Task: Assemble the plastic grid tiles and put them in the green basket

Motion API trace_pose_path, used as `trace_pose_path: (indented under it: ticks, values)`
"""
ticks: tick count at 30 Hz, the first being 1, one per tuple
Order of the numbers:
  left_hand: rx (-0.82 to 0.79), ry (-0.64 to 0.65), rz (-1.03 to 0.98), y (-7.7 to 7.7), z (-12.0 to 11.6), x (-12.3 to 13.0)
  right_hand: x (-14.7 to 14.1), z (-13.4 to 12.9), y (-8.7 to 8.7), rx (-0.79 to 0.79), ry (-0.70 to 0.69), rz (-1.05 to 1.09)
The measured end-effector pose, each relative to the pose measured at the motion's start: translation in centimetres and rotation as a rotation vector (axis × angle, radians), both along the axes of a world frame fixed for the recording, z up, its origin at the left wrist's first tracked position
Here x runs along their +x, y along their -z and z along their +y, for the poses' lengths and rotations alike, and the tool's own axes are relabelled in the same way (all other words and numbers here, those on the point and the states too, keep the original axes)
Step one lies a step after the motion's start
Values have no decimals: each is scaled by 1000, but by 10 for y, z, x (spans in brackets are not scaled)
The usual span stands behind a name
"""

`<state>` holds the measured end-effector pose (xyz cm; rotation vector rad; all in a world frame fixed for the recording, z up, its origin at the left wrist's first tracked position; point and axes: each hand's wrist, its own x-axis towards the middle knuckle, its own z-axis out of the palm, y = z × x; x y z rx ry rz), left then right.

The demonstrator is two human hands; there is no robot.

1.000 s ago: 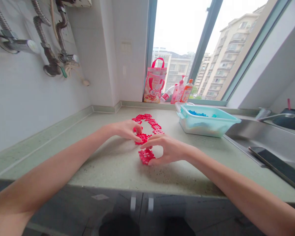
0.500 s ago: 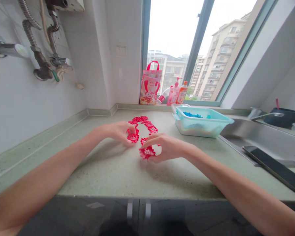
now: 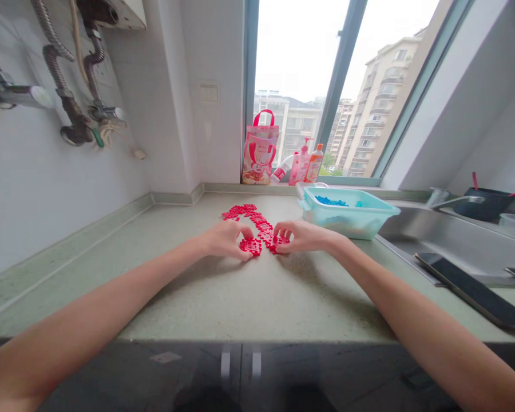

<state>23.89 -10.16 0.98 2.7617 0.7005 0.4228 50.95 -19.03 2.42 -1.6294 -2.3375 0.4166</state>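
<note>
On the countertop, flat red interlocking plastic pieces [image 3: 264, 226] with notched edges lie in a bent row. My left hand [image 3: 228, 237] is closed on one red piece [image 3: 252, 247], thumb at its near edge and fingers over its far side. Across a small gap, my right hand [image 3: 301, 236] pinches another red piece [image 3: 278, 245] at the near end of the row. Whether the left piece joins the row behind my fingers is hidden.
A light-blue plastic tub [image 3: 349, 214] with blue pieces inside stands at the back right, beside the steel sink [image 3: 412, 229]. A black phone [image 3: 472, 289] lies at the sink's near edge. Bottles [image 3: 302, 166] and a red-handled bag [image 3: 261, 151] stand on the windowsill.
My left hand has moved right with its red piece. My right hand has gone farther back and slightly right, its piece now lying flatter. The two held pieces are about level.
</note>
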Motion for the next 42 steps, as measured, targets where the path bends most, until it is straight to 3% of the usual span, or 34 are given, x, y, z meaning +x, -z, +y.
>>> trace_pose_path:
  ticks: [5,7,10,16,22,27,29,32,39,42]
  values:
    - [110,-229,-107,-17,43,-32,-14,-2,4,111,103,-158]
    - [119,-313,-123,-16,59,-44,-16,-3,5,135,105,-185]
    - [60,-280,-82,-6,70,-49,-11,-5,1,62,63,-136]
    - [143,-185,60,11,54,-31,12,-4,-17,-70,-12,61]
    - [222,-150,125,12,44,-22,22,0,-22,-129,-93,62]
    - [219,-23,187,10,38,-14,22,-2,-24,-208,-89,112]
    - [204,8,192,10,36,-11,22,-1,-25,-188,-88,182]
    - [193,16,188,9,32,-9,18,2,-20,-39,-67,281]
    - [262,-189,193,10,37,-18,-2,4,3,78,-16,-64]
    - [299,-192,236,12,42,-19,-5,1,4,88,17,-128]
